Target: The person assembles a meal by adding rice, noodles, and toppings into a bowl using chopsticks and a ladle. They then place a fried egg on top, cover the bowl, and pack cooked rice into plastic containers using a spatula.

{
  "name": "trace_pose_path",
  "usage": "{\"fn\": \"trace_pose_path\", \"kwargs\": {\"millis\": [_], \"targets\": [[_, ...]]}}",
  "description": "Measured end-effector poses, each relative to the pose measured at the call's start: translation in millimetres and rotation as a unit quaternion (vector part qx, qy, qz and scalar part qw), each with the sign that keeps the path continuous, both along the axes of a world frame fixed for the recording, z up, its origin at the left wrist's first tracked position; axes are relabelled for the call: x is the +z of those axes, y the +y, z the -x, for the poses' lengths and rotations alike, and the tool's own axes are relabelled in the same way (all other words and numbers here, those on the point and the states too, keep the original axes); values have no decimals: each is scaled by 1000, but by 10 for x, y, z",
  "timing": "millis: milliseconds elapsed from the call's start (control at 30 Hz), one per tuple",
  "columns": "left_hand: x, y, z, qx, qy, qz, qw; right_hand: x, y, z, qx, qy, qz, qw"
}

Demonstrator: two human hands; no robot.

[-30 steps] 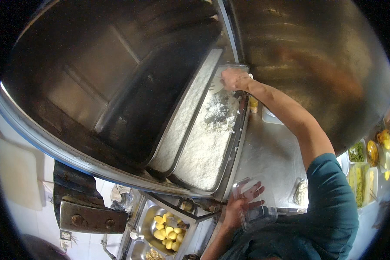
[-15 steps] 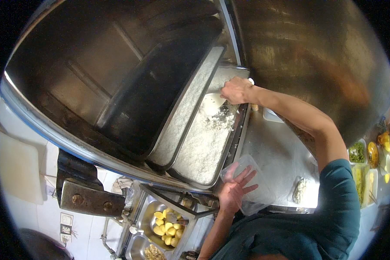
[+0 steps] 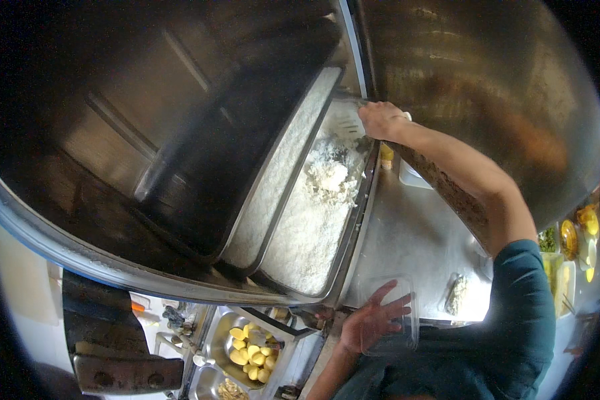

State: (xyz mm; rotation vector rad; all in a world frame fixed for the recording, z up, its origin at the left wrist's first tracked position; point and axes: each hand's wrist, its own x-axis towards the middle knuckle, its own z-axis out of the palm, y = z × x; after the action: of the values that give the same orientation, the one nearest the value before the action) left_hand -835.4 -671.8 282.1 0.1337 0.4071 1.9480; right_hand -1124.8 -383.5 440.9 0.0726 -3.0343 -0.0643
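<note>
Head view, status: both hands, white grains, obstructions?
Right hand gripping slotted scoop at far end of tray. Left hand open beneath clear container. White grains clumped near scoop. Nothing seen between scoop and grains.

Dimness fills the upper left. Glare whitens the steel counter (image 3: 413, 233) at lower right. Fisheye distortion curves edges.

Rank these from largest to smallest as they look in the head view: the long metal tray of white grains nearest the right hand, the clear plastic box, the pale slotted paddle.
1. Long metal tray
2. Clear plastic box
3. Pale slotted paddle, judged by its visible part only
</note>
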Motion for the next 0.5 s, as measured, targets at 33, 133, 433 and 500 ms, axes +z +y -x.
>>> {"fn": "trace_pose_path", "kwargs": {"millis": [33, 133, 433, 500], "targets": [[1, 15, -6, -3, -25, -44, 999, 14, -33, -143, 10, -19, 9, 1000], [40, 85, -1, -7, -54, -67, 996, 144, -263, -495, -2, -137, 82, 987], [-65, 251, 45, -20, -71, -140, 987, 239, 1, -330, 90, -229, 122, 962], [-131, 237, 36, -20, -52, -94, 994, 135, 35, -234, 90, -232, 97, 964]]}}
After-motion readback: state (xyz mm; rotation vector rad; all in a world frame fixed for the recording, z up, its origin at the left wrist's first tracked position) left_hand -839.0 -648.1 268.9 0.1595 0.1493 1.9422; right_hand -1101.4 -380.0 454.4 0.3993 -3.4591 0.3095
